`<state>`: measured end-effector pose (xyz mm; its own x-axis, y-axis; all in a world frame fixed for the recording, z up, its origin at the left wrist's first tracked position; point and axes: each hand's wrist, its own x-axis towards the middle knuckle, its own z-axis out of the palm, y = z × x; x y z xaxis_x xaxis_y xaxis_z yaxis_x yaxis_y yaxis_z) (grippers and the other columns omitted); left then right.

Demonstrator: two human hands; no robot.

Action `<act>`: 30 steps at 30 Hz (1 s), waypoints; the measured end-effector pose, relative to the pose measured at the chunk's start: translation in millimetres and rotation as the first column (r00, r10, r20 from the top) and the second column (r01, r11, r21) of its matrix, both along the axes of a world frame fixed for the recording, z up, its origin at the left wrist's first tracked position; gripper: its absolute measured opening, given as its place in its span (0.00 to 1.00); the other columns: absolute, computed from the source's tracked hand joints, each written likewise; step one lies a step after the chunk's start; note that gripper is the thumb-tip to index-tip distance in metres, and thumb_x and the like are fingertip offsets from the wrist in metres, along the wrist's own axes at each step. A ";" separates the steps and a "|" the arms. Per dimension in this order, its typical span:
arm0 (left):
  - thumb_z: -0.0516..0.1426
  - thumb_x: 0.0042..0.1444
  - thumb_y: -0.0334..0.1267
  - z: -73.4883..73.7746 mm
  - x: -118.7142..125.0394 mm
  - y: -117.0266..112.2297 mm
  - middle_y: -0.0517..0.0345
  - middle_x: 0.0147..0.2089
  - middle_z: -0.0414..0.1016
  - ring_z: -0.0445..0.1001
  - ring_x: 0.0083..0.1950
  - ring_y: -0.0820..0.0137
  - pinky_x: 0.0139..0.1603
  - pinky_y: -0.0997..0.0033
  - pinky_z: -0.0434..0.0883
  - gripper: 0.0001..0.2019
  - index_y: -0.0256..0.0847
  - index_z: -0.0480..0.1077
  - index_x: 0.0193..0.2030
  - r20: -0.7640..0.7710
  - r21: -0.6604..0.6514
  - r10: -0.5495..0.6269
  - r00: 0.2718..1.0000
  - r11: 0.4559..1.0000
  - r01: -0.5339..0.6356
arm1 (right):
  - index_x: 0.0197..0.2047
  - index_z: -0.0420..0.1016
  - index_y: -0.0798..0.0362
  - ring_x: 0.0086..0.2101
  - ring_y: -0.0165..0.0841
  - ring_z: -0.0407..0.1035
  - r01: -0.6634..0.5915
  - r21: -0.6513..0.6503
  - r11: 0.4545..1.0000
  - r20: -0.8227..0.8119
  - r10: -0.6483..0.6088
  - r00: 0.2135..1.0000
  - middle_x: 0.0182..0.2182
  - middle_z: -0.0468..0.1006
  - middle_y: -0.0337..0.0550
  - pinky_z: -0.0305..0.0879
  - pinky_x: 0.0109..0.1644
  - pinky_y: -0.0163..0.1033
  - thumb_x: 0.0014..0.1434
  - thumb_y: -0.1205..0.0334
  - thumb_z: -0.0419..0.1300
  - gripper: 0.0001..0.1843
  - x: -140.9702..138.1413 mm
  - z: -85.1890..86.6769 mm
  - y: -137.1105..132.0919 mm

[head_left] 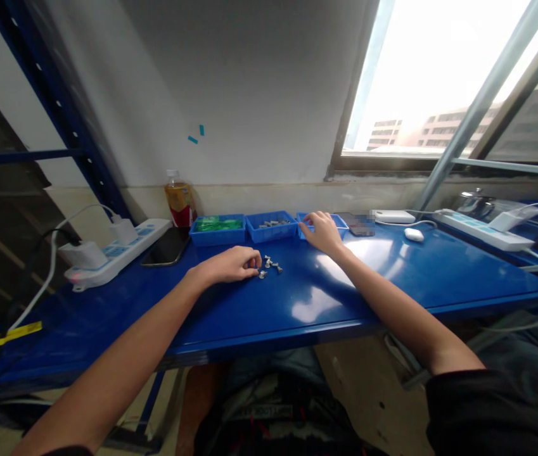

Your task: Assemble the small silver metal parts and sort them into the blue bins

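My left hand [236,264] rests on the blue table with its fingers curled together, beside a small pile of metal screws [269,261]. Its fingertips are right by one screw at the near side of the pile; whatever they pinch is too small to make out. My right hand [322,232] is over the right blue bin [339,223], fingers bent downward and apart from the thumb. That hand partly hides the bin's inside. In the middle blue bin [272,234] lie several grey metal pieces. Green pieces fill the left blue bin [218,237].
A drink bottle [180,201] stands by the wall behind a dark phone [166,246]. White power strips [121,253] with plugs and cables lie at both sides. Another phone [360,223], a white power bank [395,216] and a white earbud case [414,235] are at the right.
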<state>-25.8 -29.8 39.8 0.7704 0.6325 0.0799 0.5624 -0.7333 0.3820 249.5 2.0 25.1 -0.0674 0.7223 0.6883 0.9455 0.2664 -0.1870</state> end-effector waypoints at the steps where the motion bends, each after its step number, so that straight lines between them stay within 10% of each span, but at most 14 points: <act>1: 0.54 0.52 0.34 -1.5 0.8 0.4 0.56 0.33 0.72 0.69 0.33 0.71 0.34 0.75 0.63 0.07 0.38 0.71 0.36 0.012 0.013 0.002 1.000 1.000 -0.002 | 0.38 0.73 0.53 0.39 0.41 0.64 -0.083 -0.005 0.997 0.010 0.083 0.997 0.35 0.74 0.48 0.60 0.45 0.44 0.60 0.54 0.55 0.12 -10.9 -1.1 -5.2; 9: 0.51 0.50 0.30 -3.7 -1.1 3.3 0.56 0.33 0.72 0.69 0.34 0.69 0.35 0.73 0.63 0.09 0.39 0.69 0.37 0.065 0.117 0.029 0.997 0.993 -0.036 | 0.40 0.72 0.54 0.38 0.35 0.64 -0.537 -0.177 0.825 0.203 0.564 0.800 0.33 0.73 0.45 0.59 0.45 0.40 0.60 0.59 0.57 0.08 -76.1 -14.7 -41.9; 30: 0.57 0.52 0.51 2.7 4.2 -9.6 0.58 0.30 0.73 0.68 0.30 0.70 0.28 0.74 0.59 0.15 0.40 0.71 0.32 -0.043 0.022 0.036 0.998 0.999 -0.035 | 0.35 0.74 0.54 0.35 0.33 0.65 -0.600 -0.320 0.733 0.169 0.667 0.726 0.32 0.72 0.43 0.60 0.42 0.38 0.58 0.65 0.57 0.04 -70.0 -14.1 -38.4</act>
